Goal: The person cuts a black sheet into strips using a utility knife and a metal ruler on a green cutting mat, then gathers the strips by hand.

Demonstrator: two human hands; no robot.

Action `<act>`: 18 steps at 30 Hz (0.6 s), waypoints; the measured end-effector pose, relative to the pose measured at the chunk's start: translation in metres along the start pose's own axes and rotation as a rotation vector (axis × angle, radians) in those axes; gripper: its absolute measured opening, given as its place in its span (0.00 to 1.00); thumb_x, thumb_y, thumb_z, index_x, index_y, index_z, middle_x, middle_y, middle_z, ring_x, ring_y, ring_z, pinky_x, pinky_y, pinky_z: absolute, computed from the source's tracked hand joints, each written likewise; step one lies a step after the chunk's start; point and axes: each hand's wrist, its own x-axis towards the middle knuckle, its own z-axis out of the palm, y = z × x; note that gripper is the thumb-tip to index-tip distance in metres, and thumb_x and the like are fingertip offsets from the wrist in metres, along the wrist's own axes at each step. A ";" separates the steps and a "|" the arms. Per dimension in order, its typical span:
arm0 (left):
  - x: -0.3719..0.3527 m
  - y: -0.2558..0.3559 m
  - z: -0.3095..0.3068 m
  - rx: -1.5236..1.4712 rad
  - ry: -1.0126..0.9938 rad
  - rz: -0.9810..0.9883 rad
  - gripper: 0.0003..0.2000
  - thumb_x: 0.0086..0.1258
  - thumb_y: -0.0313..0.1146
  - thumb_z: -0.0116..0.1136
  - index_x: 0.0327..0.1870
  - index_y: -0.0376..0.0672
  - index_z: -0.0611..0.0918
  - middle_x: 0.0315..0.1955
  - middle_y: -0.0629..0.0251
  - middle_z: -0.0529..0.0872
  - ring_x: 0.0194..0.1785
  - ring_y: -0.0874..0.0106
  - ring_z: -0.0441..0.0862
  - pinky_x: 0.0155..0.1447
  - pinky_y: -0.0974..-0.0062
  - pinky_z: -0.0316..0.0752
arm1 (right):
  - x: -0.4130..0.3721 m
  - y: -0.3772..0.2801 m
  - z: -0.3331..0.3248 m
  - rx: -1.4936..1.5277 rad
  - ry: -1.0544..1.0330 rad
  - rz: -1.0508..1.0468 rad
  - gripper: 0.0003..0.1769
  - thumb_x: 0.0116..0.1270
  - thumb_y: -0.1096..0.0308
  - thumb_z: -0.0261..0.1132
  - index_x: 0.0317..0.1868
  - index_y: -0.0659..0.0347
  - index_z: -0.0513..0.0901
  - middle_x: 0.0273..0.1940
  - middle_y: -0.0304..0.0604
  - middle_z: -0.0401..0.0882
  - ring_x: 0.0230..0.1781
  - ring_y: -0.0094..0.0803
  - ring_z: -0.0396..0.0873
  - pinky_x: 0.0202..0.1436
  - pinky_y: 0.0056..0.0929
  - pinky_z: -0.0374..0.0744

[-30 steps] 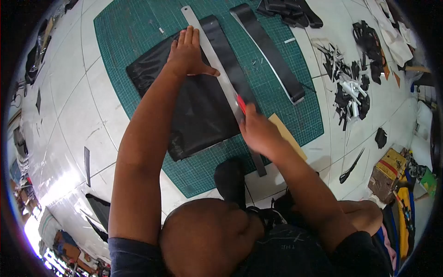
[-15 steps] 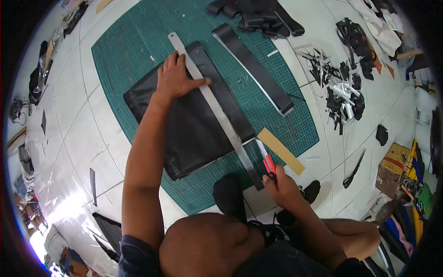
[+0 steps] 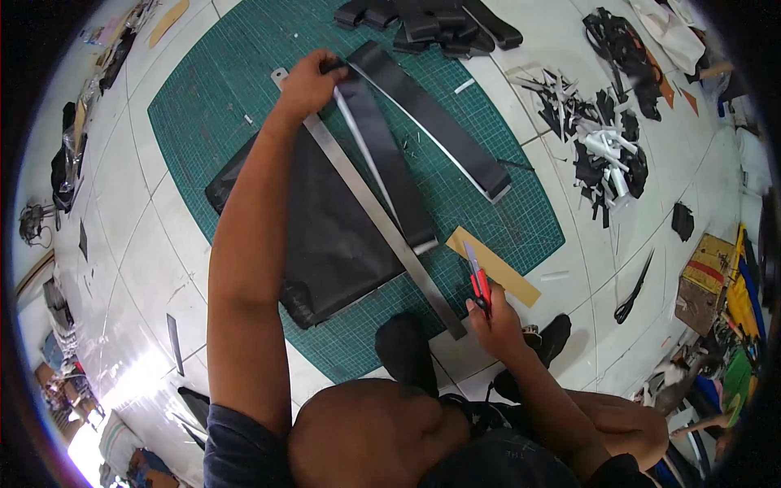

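Note:
My left hand (image 3: 311, 83) pinches the far end of a cut black strip (image 3: 382, 154), whose white edge shows along its left side. Beside that strip a steel ruler (image 3: 366, 203) lies slanted over a larger black sheet (image 3: 325, 236). In my right hand (image 3: 498, 325) is a red utility knife (image 3: 480, 281), its blade pointing away from me above a tan strip (image 3: 496, 268). A second black strip (image 3: 431, 118) lies to the right of the one in my left hand.
Under the work is a green cutting mat (image 3: 195, 106) on a tiled floor. Black rolled strips (image 3: 439, 28) sit at its far edge. To the right are a pile of scraps (image 3: 602, 150) and black scissors (image 3: 634, 289). My feet (image 3: 405, 350) are at the near edge.
My left hand has left the ruler's middle and moved to the strip's far end. The strip now stands apart from the larger sheet. The knife has come away from the strip's near end.

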 end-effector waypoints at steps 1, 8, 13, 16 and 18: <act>0.007 0.001 0.000 -0.075 0.012 0.000 0.20 0.65 0.44 0.69 0.56 0.48 0.83 0.57 0.57 0.84 0.63 0.55 0.79 0.64 0.55 0.70 | 0.002 0.003 0.005 -0.016 0.013 -0.033 0.25 0.75 0.58 0.62 0.61 0.67 0.68 0.41 0.62 0.81 0.41 0.60 0.84 0.45 0.50 0.80; -0.039 0.005 0.010 0.253 0.628 0.321 0.24 0.64 0.41 0.72 0.58 0.41 0.80 0.56 0.53 0.81 0.59 0.52 0.80 0.62 0.58 0.74 | 0.037 -0.005 0.042 -0.016 0.076 -0.305 0.24 0.73 0.60 0.67 0.59 0.65 0.70 0.38 0.55 0.78 0.36 0.53 0.81 0.40 0.46 0.78; -0.201 0.031 0.010 0.295 0.146 0.268 0.18 0.63 0.38 0.71 0.50 0.40 0.84 0.47 0.52 0.84 0.57 0.51 0.79 0.64 0.56 0.70 | 0.064 -0.006 0.051 0.137 0.046 -0.368 0.19 0.73 0.61 0.67 0.51 0.64 0.69 0.37 0.52 0.77 0.35 0.47 0.82 0.37 0.44 0.79; -0.298 0.050 0.017 0.441 -0.083 0.169 0.17 0.62 0.36 0.72 0.51 0.45 0.84 0.52 0.56 0.82 0.58 0.53 0.77 0.64 0.54 0.68 | 0.081 -0.024 0.035 0.144 0.097 -0.383 0.17 0.74 0.61 0.65 0.50 0.63 0.69 0.33 0.51 0.77 0.32 0.46 0.82 0.36 0.45 0.79; -0.345 0.057 0.029 0.468 -0.164 0.090 0.21 0.61 0.34 0.73 0.57 0.46 0.83 0.60 0.55 0.79 0.64 0.51 0.75 0.68 0.52 0.66 | 0.099 -0.034 0.027 0.162 0.120 -0.439 0.17 0.74 0.60 0.64 0.50 0.63 0.69 0.33 0.51 0.78 0.33 0.46 0.83 0.36 0.44 0.79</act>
